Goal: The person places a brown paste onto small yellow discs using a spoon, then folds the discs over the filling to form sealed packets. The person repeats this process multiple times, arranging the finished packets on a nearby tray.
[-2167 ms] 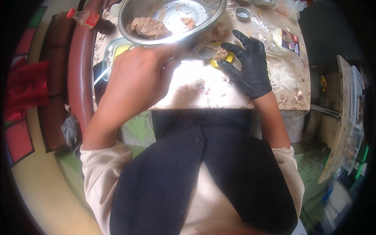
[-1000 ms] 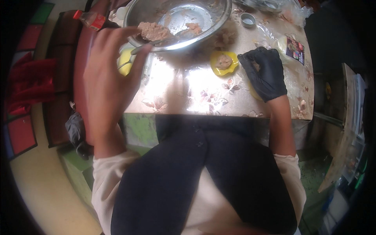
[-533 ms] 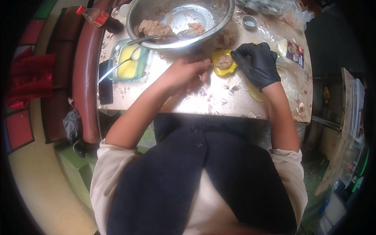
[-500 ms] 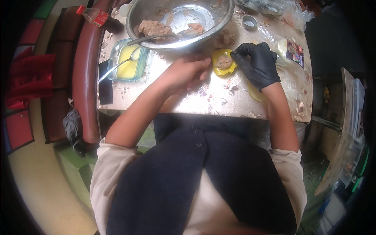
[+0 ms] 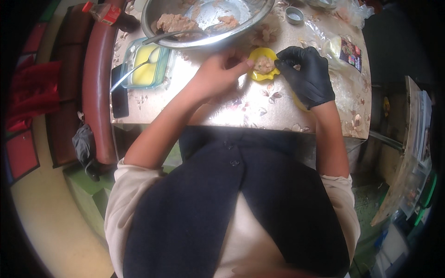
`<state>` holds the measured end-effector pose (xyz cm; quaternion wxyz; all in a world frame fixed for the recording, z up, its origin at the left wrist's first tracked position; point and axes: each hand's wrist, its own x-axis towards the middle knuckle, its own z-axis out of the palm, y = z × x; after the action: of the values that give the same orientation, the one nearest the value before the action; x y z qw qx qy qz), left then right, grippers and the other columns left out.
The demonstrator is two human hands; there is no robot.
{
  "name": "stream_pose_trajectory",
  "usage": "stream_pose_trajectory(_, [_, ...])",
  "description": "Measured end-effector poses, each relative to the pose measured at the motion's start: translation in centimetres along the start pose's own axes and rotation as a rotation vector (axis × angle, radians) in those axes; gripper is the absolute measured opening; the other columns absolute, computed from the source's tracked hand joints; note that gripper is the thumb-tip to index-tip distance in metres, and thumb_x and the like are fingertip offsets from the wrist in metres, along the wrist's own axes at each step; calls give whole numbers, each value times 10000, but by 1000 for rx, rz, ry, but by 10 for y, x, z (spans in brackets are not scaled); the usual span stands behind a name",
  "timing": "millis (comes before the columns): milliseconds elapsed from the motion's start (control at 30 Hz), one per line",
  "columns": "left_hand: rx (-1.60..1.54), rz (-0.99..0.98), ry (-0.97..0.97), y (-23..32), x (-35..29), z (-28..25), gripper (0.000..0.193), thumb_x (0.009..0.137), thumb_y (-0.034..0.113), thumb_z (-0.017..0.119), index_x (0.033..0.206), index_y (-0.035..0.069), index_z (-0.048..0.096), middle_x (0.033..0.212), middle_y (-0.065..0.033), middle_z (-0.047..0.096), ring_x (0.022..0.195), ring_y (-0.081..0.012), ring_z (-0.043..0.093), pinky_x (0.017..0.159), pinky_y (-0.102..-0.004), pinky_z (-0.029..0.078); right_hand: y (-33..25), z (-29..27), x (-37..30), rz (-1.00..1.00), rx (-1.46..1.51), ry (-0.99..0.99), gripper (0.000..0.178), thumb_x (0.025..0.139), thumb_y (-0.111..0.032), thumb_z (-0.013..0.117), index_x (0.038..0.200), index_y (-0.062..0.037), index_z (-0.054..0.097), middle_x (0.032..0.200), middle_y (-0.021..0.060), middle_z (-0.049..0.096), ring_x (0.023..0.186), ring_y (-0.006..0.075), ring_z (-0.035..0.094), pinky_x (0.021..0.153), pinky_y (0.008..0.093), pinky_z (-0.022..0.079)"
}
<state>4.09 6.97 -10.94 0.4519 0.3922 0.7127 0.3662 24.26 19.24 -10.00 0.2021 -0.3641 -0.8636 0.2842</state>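
A yellow dumpling wrapper (image 5: 265, 77) with a wavy edge carries a lump of minced meat filling (image 5: 264, 65) in its middle, held between my two hands above the table. My bare left hand (image 5: 221, 74) has its thumb at the wrapper's left edge, fingers bent in a pinch and partly hidden. On the opposite edge, my right hand (image 5: 307, 76), in a black glove, pinches with thumb and forefinger. Beneath the right wrist shows a sliver of another yellow piece (image 5: 298, 103), mostly covered by the hand.
Beyond my hands stands a large metal bowl (image 5: 199, 45) with minced meat (image 5: 176, 23) and a spoon. At left are a glass container (image 5: 139, 86) of yellow liquid, a dark phone (image 5: 119, 97) and a cola bottle (image 5: 111, 16). A small tin (image 5: 294, 16) and printed packet (image 5: 351, 53) lie right.
My left thumb and fingers have shifted against the wrapper's left edge and show a wider bend. The right hand keeps its pinch. The whole view has shifted slightly.
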Motion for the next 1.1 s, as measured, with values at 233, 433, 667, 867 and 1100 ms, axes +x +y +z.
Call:
stream_pose_trajectory(233, [194,76,-43,25,-23,-10,319,1001,303,694,1053,-10,722,780,-101,724,685,-145,676,640,-337,530,3,-13,-11,-119,-136,50,245,820,-252,803,1050,-177,769,793,16,685,886,262,617,875,450,424])
stream_pose_trajectory(433, [1072,682,663,71,-66,-91,312,854,291,841,984,58,680,918,-94,679,808,-299,674,636,-406,528,-6,-51,-1,-11,-21,123,169,876,-132,792,1041,-98,778,996,77,746,913,241,634,836,362,495])
stream_pose_trajectory(667, [1055,187,373,83,-33,-114,406,931,335,747,1187,70,577,900,-179,714,826,-399,695,739,-492,524,-31,-21,23,8,438,-80,143,950,-147,730,1040,-42,769,918,96,753,755,195,641,701,320,482])
stream_pose_trajectory(867, [1172,266,159,110,-15,-125,148,942,188,684,960,42,673,789,-197,700,824,-410,688,725,-498,517,-35,-9,33,63,532,-111,179,974,-162,721,1039,-1,761,900,134,753,786,195,681,757,339,529])
stream_pose_trajectory(1100, [1217,377,269,108,7,-131,126,951,150,642,931,41,702,800,-190,702,827,-407,688,728,-483,524,-30,2,36,99,644,-112,151,962,-105,731,1066,2,751,932,123,750,815,181,690,781,327,538])
